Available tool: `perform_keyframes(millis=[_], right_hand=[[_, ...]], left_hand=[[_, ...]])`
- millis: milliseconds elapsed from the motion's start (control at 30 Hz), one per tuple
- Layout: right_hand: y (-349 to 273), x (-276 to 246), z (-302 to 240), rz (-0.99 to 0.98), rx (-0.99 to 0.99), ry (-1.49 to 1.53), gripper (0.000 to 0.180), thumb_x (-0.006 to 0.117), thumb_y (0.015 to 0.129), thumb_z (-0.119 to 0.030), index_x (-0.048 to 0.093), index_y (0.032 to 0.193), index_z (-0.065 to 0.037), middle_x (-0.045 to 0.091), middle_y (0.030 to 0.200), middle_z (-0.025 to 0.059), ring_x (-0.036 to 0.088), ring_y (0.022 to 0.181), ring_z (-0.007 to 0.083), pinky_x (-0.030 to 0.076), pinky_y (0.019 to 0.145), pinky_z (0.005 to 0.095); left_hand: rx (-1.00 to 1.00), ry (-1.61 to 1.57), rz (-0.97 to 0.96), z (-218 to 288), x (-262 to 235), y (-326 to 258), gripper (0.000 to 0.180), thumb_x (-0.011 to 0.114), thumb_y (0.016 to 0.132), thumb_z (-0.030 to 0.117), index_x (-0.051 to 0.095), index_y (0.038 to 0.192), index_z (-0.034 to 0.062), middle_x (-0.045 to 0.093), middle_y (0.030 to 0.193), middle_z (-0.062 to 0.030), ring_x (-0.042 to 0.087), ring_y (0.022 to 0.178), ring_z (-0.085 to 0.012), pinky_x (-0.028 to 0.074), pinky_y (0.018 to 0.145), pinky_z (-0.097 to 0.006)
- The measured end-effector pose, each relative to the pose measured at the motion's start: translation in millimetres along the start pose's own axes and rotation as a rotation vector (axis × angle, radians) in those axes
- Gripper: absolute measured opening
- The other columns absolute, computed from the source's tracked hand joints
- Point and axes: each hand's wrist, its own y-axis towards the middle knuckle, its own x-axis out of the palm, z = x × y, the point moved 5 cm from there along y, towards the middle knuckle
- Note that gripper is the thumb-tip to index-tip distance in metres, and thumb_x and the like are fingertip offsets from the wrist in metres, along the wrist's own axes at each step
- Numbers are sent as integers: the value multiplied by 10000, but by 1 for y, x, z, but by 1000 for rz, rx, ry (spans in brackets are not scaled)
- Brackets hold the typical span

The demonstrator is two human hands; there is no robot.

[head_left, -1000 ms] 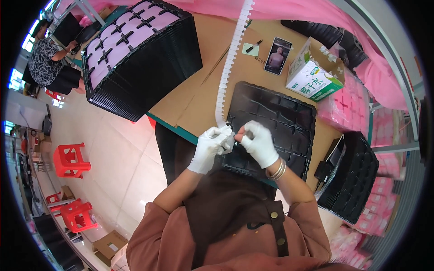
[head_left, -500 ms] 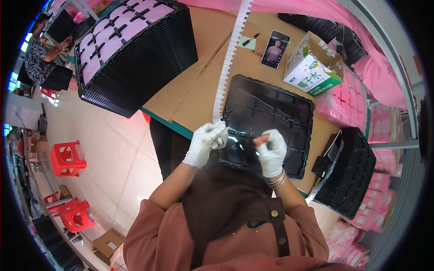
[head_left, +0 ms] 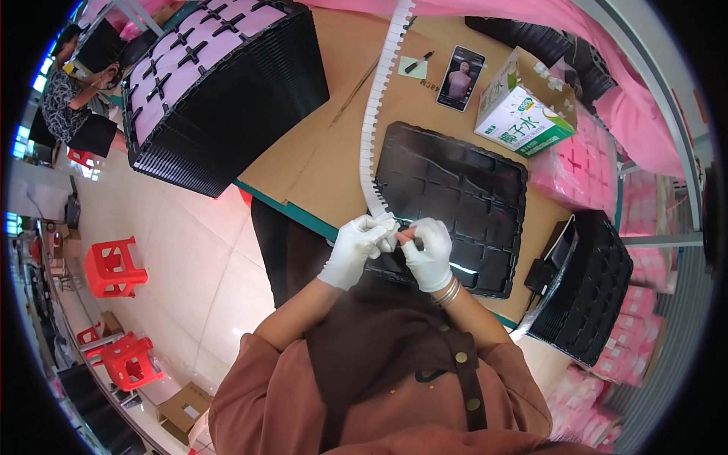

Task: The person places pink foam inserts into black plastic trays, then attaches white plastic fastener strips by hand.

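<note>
Both my hands wear white gloves and meet over the near left corner of a black compartment tray (head_left: 462,189). My left hand (head_left: 356,246) pinches the near end of a long white segmented strip (head_left: 373,114) that runs away across the brown table (head_left: 334,167). My right hand (head_left: 428,254) is closed on that same strip end, fingertips touching those of the left hand. What lies between the fingertips is too small to make out.
A tall stack of black trays with pink tops (head_left: 220,91) stands at the far left. A phone (head_left: 460,77), a green and white carton (head_left: 519,114), a marker, pink packs (head_left: 576,171) and another black tray stack (head_left: 588,288) are nearby. Red stools (head_left: 114,265) and a seated person (head_left: 72,106) are at left.
My right hand has moved left, back against my left hand at the strip's end, after dipping toward the tray's near edge.
</note>
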Motion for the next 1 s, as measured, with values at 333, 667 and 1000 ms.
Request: perform_keyframes(millis=[333,667,1000], right_hand=[[9,-81,42,294,85,-259,186,739,694,-47,557,721,-76,556,732,70,504,651,244,405,613,358],[38,-124,257,104,556,-610,220,720,702,-57,630,902,-56,640,863,139,639,827,309,509,755,391],[60,-90,142,84,338,-115,156,649,829,-139,630,929,-22,634,815,100,613,744,200,494,694,308]], left_hand=[[70,-41,103,-3,-30,13,150,639,868,124,564,776,32,586,599,-48,446,469,-61,327,445,-184],[90,-30,105,4,-26,11,190,651,874,154,525,790,39,575,582,-39,437,455,-57,316,435,-187],[99,-93,60,1,-17,11,131,641,876,128,572,824,30,588,651,-45,489,524,-61,338,456,-188]])
